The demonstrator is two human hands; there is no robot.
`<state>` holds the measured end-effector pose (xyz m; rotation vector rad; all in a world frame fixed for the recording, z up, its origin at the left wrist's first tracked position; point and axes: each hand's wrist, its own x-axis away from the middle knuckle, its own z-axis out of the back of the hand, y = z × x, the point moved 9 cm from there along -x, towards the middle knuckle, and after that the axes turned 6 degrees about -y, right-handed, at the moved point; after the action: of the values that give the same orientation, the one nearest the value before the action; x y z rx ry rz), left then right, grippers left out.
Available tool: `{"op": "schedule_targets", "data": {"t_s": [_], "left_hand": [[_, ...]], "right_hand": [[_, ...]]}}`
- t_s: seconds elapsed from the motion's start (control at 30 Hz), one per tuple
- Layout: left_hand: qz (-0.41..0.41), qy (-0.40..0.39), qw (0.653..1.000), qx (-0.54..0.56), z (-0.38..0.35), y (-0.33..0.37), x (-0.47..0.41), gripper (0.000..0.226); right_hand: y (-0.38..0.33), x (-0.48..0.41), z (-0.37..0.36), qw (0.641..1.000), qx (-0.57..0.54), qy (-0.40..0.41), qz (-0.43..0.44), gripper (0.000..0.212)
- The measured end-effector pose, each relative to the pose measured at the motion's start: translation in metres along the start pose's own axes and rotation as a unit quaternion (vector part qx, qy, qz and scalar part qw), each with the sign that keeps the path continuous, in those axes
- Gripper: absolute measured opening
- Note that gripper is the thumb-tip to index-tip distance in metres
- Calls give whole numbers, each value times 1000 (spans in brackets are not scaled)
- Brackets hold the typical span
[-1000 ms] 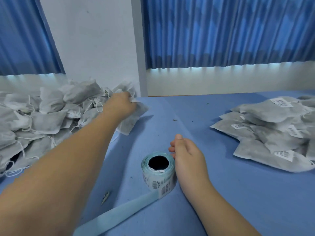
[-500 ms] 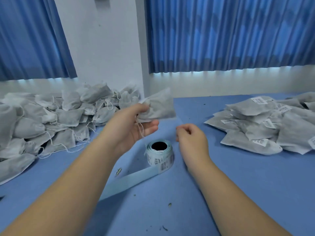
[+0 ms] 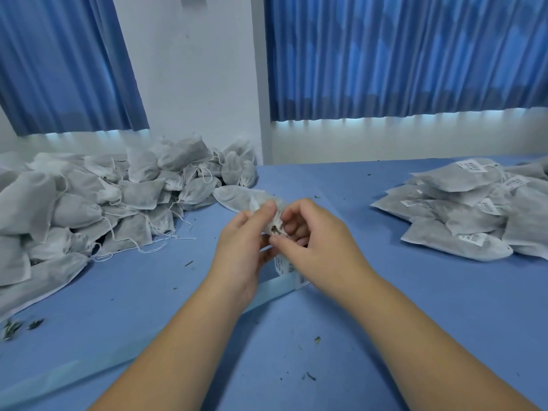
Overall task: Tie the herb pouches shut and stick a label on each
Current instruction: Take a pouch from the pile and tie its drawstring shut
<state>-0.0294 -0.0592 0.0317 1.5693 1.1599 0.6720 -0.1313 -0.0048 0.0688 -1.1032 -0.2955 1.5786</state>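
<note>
Desk (image 3: pixel 385 307): unlabelled pouches (image 3: pixel 103 200) heaped left, labelled pouches (image 3: pixel 474 212) stacked right, label roll (image 3: pixel 284 266) mostly hidden behind hands. One pouch (image 3: pixel 257 203), herb showing at its mouth, above desk centre, pinched between curled fingers of left hand (image 3: pixel 243 241) and right hand (image 3: pixel 320 241).

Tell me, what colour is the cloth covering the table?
Plain blue; the table cloth shows best in the head view.

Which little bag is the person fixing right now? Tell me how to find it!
Look at the middle of the blue table, between the stringy pile on the left and the labelled pile on the right. The pouch is the only one being held, pinched by the left hand and the right hand, with dark herbs peeking from its mouth.
</note>
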Motion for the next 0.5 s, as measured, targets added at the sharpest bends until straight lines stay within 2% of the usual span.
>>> {"op": "schedule_targets", "data": {"t_s": [0.1, 0.17, 0.27, 0.33, 0.4, 0.5], "left_hand": [[-18, 24, 999, -31, 4, 8, 2, 24], [-45, 53, 993, -100, 8, 15, 4, 28], [-102, 125, 958, -236, 21, 30, 6, 26], [-150, 138, 928, -312, 22, 40, 8, 19], [-204, 110, 894, -384, 13, 46, 11, 22], [-251, 0, 870, -425, -14, 43, 18, 36]], "right_hand": [[4, 0, 2, 997, -65, 10, -38, 18], [8, 0, 1, 987, -143, 9, -75, 19], [11, 1, 6, 974, -201, 15, -106, 20], [14, 2, 5, 954, -269, 11, -132, 20], [18, 3, 0, 931, -326, -10, -163, 20], [16, 4, -7, 921, -344, -50, -177, 25]]}}
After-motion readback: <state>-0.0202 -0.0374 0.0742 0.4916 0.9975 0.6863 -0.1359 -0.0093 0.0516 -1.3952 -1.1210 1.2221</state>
